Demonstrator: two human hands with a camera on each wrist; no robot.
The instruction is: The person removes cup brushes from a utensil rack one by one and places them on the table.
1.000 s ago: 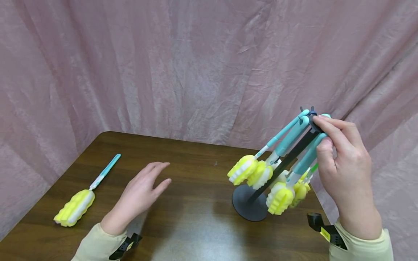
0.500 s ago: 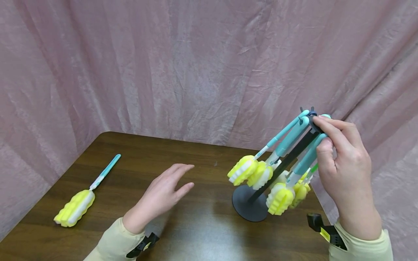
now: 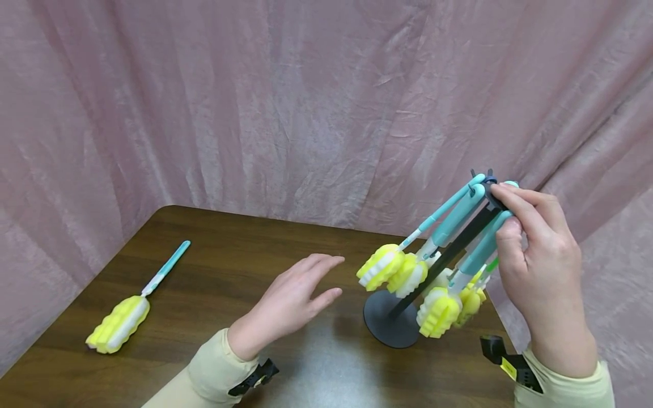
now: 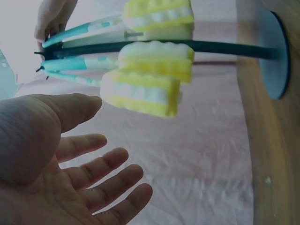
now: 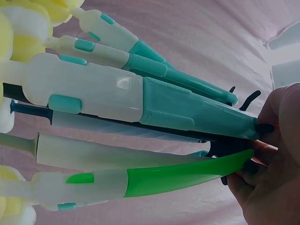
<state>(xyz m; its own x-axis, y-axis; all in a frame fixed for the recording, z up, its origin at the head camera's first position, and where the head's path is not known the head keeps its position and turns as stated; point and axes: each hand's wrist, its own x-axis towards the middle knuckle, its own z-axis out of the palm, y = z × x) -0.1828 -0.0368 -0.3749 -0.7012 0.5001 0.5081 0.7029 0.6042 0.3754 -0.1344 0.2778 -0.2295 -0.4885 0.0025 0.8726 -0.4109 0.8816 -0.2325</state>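
My right hand (image 3: 541, 255) grips the top of a black rack stand (image 3: 471, 226), thumb beside a teal handle. Several yellow-and-white sponge bottle brushes hang from its hooks, heads down. In the right wrist view my fingers wrap the hooked top, near a teal-handled brush (image 5: 201, 110) and a green-handled brush (image 5: 187, 176). My left hand (image 3: 285, 300) hovers over the table with spread fingers, holding nothing. It is left of the stand, apart from the hanging brushes. One more bottle brush (image 3: 119, 324) with a teal handle lies at the table's left side.
The stand's round black base (image 3: 390, 320) sits on the right part of the brown wooden table (image 3: 245, 249). A pink curtain (image 3: 306, 113) hangs behind the table's far edge. Each wrist wears a black strap.
My left hand has moved right across the table, toward the stand. The right hand keeps its grip at the rack's top. The brush on the left lies as before.
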